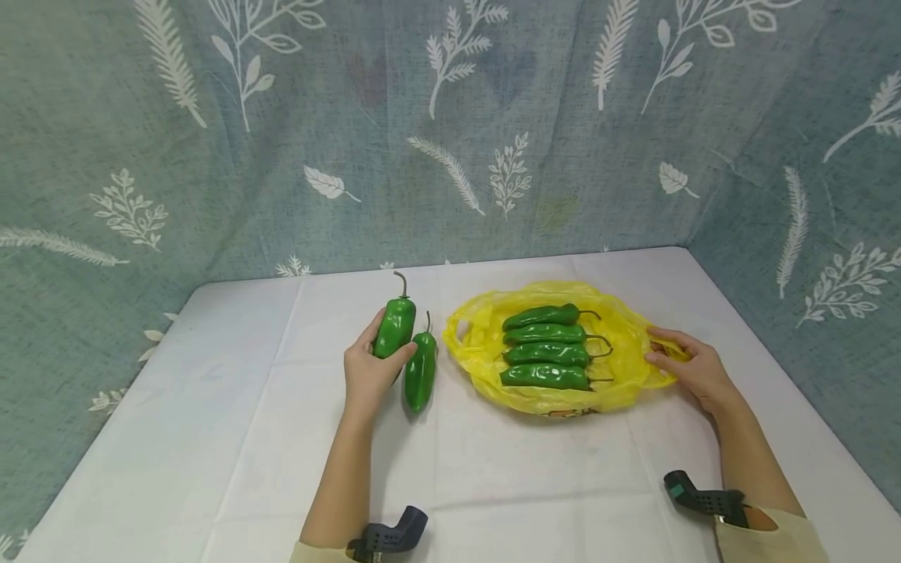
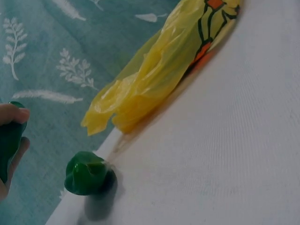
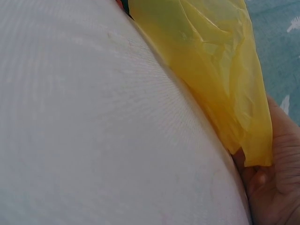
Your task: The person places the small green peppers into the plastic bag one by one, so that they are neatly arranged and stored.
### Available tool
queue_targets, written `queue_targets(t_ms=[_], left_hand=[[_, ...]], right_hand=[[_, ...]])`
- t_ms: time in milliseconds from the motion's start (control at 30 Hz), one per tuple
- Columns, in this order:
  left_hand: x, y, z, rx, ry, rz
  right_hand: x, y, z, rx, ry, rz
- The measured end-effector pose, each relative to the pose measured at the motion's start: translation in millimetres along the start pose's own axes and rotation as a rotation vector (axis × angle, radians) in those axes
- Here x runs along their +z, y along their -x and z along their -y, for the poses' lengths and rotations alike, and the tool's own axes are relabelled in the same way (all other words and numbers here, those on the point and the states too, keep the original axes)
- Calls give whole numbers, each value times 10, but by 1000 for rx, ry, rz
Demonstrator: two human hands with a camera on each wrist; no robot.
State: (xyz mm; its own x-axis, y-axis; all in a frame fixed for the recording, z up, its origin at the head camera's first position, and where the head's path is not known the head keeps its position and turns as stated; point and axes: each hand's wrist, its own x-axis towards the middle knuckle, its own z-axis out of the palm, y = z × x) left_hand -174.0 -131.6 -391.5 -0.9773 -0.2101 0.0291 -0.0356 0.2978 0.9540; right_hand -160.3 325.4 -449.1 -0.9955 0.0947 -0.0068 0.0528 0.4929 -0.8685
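My left hand [image 1: 371,371] grips a green pepper [image 1: 396,327] with its stem pointing away from me. A second green pepper [image 1: 420,372] lies on the table just right of that hand, its stem also to the back; in the left wrist view its blunt end [image 2: 85,173] faces the camera. On the right, my right hand [image 1: 693,371] holds the handle end of a yellow plastic bag [image 1: 486,383]. Several green peppers [image 1: 547,354] lie in a row on the bag, stems to the right. The right wrist view shows the bag's edge [image 3: 253,140] over the right fingers.
A white cloth covers the table [image 1: 493,485]. Behind it and along both sides hangs a blue-green curtain [image 1: 394,211] with white leaf prints. Each wrist wears a dark strap-on camera mount, the left one [image 1: 390,535] near the front edge of the view.
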Motion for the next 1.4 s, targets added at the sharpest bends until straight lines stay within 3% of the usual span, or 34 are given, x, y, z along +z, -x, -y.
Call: queue_targets(t_ms=[300, 733, 967, 1200, 1400], left_hand=[[20, 58, -108, 20, 11, 34], [52, 31, -216, 93, 4, 107], [140, -18, -300, 100, 4, 188], [242, -101, -323, 157, -33, 267], [338, -146, -343, 180, -53, 281]], right_hand=[[0, -6, 1, 3, 8, 6], [8, -14, -4, -13, -9, -2], [-8, -11, -25, -17, -15, -3], [-8, -10, -32, -17, -27, 0], [-7, -10, -23, -11, -26, 2]])
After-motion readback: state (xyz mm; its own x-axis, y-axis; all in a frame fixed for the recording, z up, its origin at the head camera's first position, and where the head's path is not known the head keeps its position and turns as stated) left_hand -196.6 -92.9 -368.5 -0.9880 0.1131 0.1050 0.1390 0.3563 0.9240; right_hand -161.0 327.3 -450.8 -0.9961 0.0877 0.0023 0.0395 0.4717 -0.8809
